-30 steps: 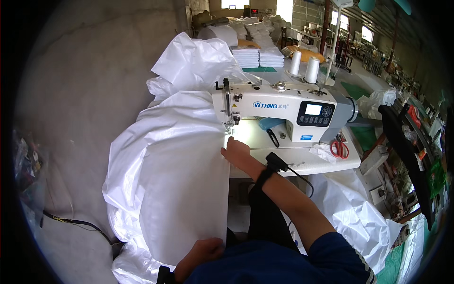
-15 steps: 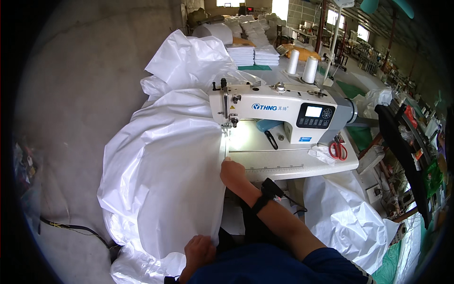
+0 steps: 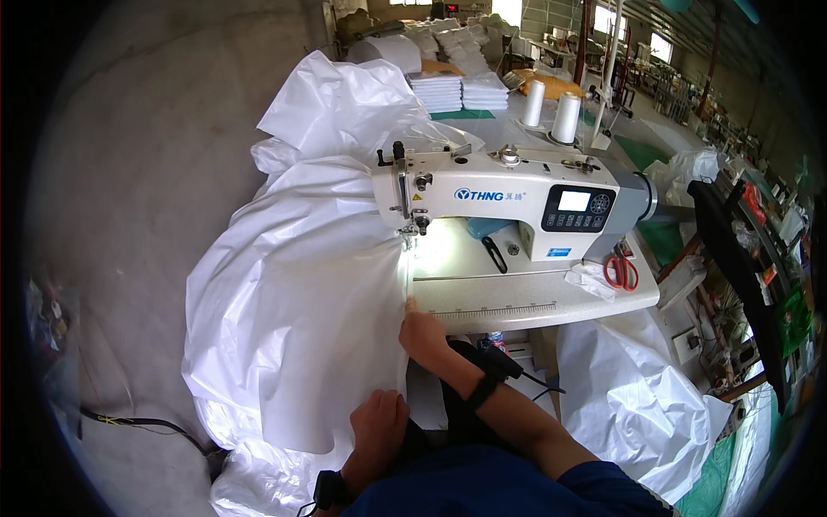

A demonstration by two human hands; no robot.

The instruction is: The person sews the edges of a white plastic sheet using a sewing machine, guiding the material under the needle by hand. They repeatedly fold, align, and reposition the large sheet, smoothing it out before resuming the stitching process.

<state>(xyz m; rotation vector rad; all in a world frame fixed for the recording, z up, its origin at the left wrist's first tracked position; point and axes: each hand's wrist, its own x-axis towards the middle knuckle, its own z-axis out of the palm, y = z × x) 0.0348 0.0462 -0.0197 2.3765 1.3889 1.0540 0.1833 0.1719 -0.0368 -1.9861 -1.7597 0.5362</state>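
Note:
A large white sheet of woven-plastic-looking fabric runs along the left end of a white sewing machine, its right edge passing under the lit needle area. My right hand is closed on that edge in front of the needle, index finger stretched along it. Nearer to me, my left hand is closed on the same fabric lower down, its fingertips partly hidden. Folds of the fabric bunch up beyond and left of the machine.
Red-handled scissors and a black thread snipper lie on the machine bed. Two white thread cones stand behind. Folded white stacks sit farther back. More white material hangs at right, and a cable crosses the floor.
My left hand has moved up and slightly right, bringing the fabric's near part with it. My right hand has slid a little toward me along the edge.

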